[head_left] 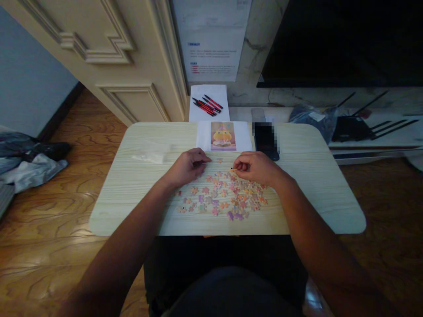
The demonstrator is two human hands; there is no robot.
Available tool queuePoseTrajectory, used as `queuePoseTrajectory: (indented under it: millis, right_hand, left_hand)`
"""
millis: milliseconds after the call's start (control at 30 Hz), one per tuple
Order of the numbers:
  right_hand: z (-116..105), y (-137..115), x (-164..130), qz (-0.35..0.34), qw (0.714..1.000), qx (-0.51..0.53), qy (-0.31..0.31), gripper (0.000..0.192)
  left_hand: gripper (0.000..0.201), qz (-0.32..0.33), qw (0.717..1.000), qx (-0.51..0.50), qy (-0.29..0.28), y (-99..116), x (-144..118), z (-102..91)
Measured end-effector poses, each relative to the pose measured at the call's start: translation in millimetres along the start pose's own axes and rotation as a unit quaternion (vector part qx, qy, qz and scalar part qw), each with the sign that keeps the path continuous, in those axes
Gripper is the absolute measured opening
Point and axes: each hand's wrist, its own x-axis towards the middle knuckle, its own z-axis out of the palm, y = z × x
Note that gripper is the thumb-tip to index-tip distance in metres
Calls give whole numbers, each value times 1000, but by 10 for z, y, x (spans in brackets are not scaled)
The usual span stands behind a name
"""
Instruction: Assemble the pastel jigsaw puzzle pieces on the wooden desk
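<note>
Well, your puzzle pieces [224, 193] lie loose on the counter [132, 211], most of them in a wide heap between your arms, with one lone piece [220, 160] above the heap, between your two hands. Your right hand [256, 168] looks to be pinching a spotted piece [233, 169], with a dark mark on it, between thumb and finger. Your left hand [188, 167] is near the lone piece, its fingers bent and the tips close together, but I cannot tell if it holds anything. The picture [223, 135] of a yellow figure lies just past your hands, so look at it and match the dark mark and colors. Hold the piece lightly by its edges, so your fingers do not hide it. Turn it slowly to check its bumps and dents, and don't push hard, as small bits may bend. Lift your right wrist a little, too, since it is close to the heap and could brush bits aside.
</note>
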Motion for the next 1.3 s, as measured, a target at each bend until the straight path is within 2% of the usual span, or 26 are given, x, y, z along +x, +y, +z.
queuePoseTrajectory:
  millis: [200, 467, 600, 700, 833, 1067, 1300]
  right_hand:
    - [-57, 9, -29, -17, 1000, 8, -14, 8]
    - [-24, 9, -31, -43, 999, 7, 15, 12]
    - [104, -107, 6, -60, 998, 25, 22, 11]
    - [177, -208, 37, -81, 997, -1, 11, 8]
    - [223, -291, 71, -67, 996, -52, 4, 15]
    - [302, -289, 95, -74, 995, -66, 27, 2]
    - [316, -222, 80, -100, 993, -48, 44, 9]
  left_hand:
    - [15, -33, 998, -55, 13, -31, -8, -125]
    - [13, -59, 995, -77, -33, -69, -36, -286]
    - [12, -50, 995, -81, -41, -50, -31, -276]
    - [12, -51, 995, -72, -37, -41, -24, -252]
    - [13, -53, 995, -78, -41, -34, -18, -244]
    - [11, -74, 990, -108, -43, -50, -14, -247]
    - [10, -73, 988, -126, -48, -63, -6, -275]
